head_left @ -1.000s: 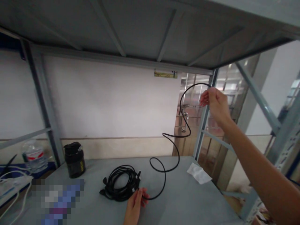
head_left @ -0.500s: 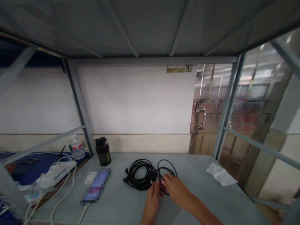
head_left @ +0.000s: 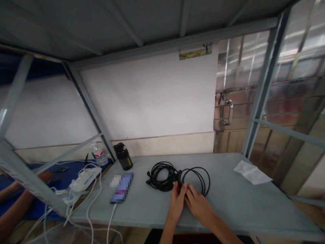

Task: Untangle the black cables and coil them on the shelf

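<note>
A coiled black cable [head_left: 158, 184] lies on the grey tabletop [head_left: 149, 213], its plug ends sticking out at the left of the coil. Several looser loops of it arch to the right. My left hand [head_left: 177, 200] pinches the cable where the coil and the loops meet. Close against it, my right hand [head_left: 198, 203] also has its fingers closed on the cable at the near side of the loops. The fingertips of both hands almost meet, and the exact bit of cable between them is hidden.
Left of the coil lie a phone [head_left: 123, 188] on a white cord and a black bottle [head_left: 123, 156]. A white paper [head_left: 251, 172] is at the right. Metal posts [head_left: 265, 84] frame the table. Another person's arms [head_left: 20, 203] reach over the blue surface at far left.
The view has tilted and shifted. The right-hand loops are spread wider, and my hands have come closer together on the cable. Another person's arms now show at far left.
</note>
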Demonstrator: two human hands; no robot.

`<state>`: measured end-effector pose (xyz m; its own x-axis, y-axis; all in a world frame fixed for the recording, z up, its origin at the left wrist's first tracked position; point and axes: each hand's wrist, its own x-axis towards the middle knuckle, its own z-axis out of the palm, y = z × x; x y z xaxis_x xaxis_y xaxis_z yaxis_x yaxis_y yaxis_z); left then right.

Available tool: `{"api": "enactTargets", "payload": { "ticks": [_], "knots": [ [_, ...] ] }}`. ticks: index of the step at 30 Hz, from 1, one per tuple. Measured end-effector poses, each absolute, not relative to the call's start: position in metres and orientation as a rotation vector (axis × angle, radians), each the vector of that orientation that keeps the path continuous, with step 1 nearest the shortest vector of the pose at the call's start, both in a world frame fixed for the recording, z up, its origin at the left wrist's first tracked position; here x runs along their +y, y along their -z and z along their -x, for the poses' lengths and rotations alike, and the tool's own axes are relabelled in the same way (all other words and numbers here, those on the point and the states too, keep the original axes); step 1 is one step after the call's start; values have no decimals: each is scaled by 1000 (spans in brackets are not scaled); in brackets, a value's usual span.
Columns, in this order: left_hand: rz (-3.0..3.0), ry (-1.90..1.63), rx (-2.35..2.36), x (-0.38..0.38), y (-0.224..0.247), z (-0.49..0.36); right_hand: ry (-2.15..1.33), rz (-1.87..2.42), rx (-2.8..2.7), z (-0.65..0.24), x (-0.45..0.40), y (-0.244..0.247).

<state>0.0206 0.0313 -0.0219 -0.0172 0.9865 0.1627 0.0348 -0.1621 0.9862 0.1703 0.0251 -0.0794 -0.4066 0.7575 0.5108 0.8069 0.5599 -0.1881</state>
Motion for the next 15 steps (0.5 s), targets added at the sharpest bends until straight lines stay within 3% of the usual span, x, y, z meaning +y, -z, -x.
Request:
{"api": "enactTargets", "payload": {
  "ticks": [6,15],
  "knots": [
    [-1308,-1346,1348,31,21,-14,159,1037,-2145,-172,18,62],
    [-1342,-1352,1129,58,-46,23,203,1001,-1891,-172,19,48]
  ]
}}
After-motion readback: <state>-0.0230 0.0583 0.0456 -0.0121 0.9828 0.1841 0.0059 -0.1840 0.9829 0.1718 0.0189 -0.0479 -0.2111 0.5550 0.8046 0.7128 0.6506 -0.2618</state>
